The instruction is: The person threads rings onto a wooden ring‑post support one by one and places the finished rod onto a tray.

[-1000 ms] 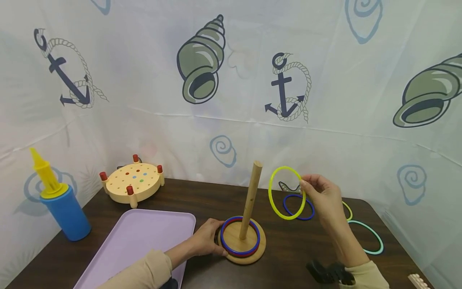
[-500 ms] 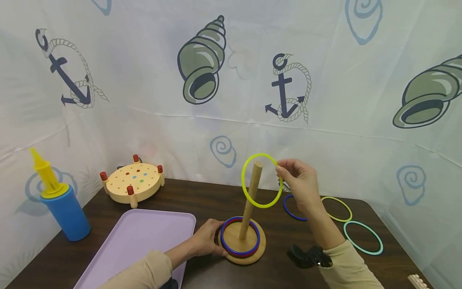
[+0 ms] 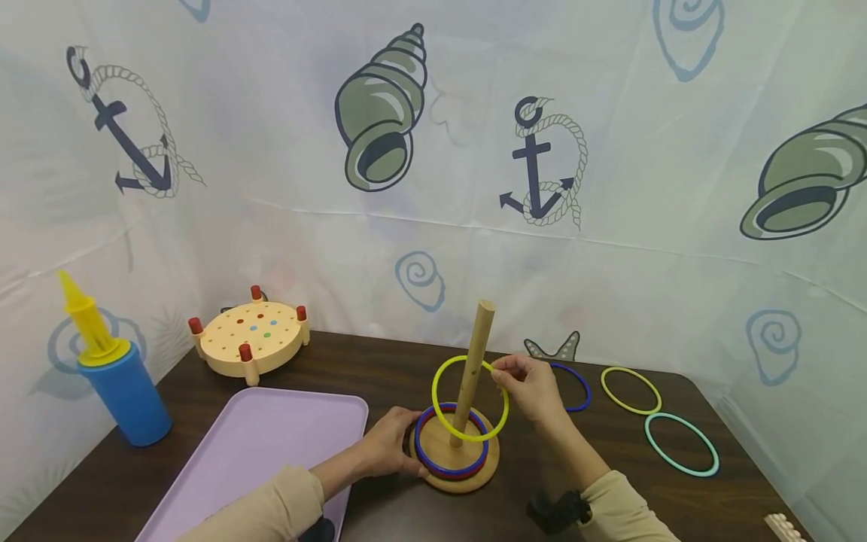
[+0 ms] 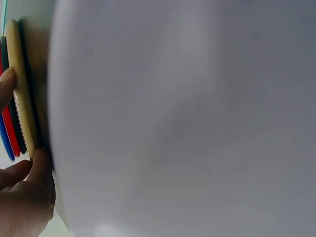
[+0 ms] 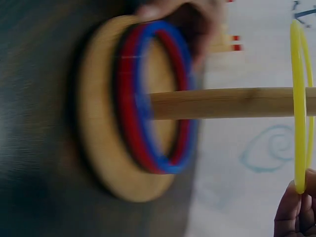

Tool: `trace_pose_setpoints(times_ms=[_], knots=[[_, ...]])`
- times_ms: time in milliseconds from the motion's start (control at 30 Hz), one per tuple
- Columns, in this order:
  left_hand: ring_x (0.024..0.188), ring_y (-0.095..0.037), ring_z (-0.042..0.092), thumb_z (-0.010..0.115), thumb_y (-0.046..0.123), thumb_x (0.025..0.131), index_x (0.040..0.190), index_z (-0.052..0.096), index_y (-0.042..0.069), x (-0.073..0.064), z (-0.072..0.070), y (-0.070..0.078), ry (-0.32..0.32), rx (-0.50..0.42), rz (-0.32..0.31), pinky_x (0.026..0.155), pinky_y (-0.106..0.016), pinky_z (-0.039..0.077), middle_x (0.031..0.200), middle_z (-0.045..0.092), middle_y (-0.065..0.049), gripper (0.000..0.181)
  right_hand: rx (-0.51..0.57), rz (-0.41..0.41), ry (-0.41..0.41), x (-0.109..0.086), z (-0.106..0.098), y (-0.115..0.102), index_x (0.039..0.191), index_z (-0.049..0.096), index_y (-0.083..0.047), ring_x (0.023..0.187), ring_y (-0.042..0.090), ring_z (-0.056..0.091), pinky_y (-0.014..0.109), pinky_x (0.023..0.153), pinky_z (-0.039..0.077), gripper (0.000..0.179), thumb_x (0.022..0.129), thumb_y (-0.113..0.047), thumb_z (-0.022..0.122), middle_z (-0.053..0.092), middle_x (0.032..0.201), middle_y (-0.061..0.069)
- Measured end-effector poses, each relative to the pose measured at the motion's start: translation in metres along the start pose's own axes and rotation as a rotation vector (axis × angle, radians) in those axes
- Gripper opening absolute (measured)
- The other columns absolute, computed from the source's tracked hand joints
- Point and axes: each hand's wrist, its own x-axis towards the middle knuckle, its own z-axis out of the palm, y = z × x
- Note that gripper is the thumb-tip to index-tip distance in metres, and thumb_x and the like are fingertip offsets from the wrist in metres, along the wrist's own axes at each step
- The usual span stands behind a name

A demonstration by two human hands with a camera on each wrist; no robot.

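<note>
My right hand (image 3: 531,384) pinches the right edge of a yellow ring (image 5: 298,74) between thumb and fingers. The ring encircles an upright wooden peg (image 3: 478,339) and hangs tilted partway down it, above the base. Around the peg's foot, on the round wooden base (image 3: 436,448), lie a blue ring (image 5: 140,54), a red ring (image 5: 127,89) and a dark ring under them. My left hand (image 3: 389,446) grips the base's left edge, with thumb and fingers (image 4: 42,170) against the rim in the left wrist view.
Right of the peg lie another blue ring (image 3: 586,395), a yellow ring (image 3: 630,370) and a mint ring (image 3: 677,465). A lilac tray (image 3: 298,421) sits at left. Behind it are a round wooden pegboard (image 3: 254,339) and a blue pump with yellow nozzle (image 3: 129,399). Patterned cloth (image 3: 474,188) backs the table.
My right hand has brought the yellow ring leftward to the peg, over its top and down around it. The left hand stays on the base.
</note>
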Motion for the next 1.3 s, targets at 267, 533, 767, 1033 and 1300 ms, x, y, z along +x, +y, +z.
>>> trace_pose_setpoints(times_ms=[267,533,767,1033,1300], knots=[[0.109,-0.033,0.051,0.088,0.018,0.056,0.122,0.053,-0.009,0.001,0.0,-0.001,-0.001,0.006,0.009,0.095,-0.051,0.04,0.116,0.052,-0.02,0.079,-0.117,0.054,-0.023,-0.006,0.023,0.033,0.081,0.069,0.002,0.06,0.009,0.053,0.021,0.053,0.043,0.008,0.077,-0.004,0.072,0.064,0.067,0.003],[0.109,-0.032,0.051,0.089,0.018,0.056,0.12,0.055,-0.009,0.002,0.0,0.0,-0.001,0.008,0.005,0.094,-0.05,0.041,0.115,0.052,-0.018,0.078,-0.154,0.084,-0.054,-0.008,0.036,0.04,0.079,0.069,0.0,0.058,0.008,0.05,0.021,0.051,0.04,0.006,0.079,-0.005,0.072,0.064,0.065,0.002],[0.11,-0.032,0.05,0.089,0.017,0.055,0.119,0.055,-0.008,0.002,0.0,0.001,-0.004,0.013,0.005,0.095,-0.051,0.04,0.114,0.054,-0.017,0.077,-0.173,0.102,-0.066,-0.01,0.041,0.04,0.077,0.069,-0.002,0.057,0.008,0.05,0.021,0.051,0.041,0.005,0.08,-0.006,0.071,0.063,0.064,0.0],[0.109,-0.031,0.051,0.089,0.016,0.054,0.12,0.055,-0.008,0.002,0.001,0.001,0.005,0.03,0.019,0.094,-0.049,0.041,0.114,0.054,-0.018,0.078,-0.16,0.095,-0.084,-0.013,0.046,0.047,0.079,0.068,0.001,0.057,0.006,0.05,0.019,0.049,0.039,0.005,0.078,-0.004,0.07,0.065,0.065,0.002],[0.109,-0.032,0.051,0.089,0.015,0.055,0.121,0.054,-0.008,0.001,0.0,0.001,-0.003,0.026,0.007,0.095,-0.05,0.04,0.115,0.053,-0.018,0.079,-0.206,0.055,-0.085,-0.013,0.048,0.048,0.079,0.069,0.001,0.056,0.005,0.047,0.019,0.051,0.036,0.004,0.076,-0.001,0.07,0.065,0.065,0.003]])
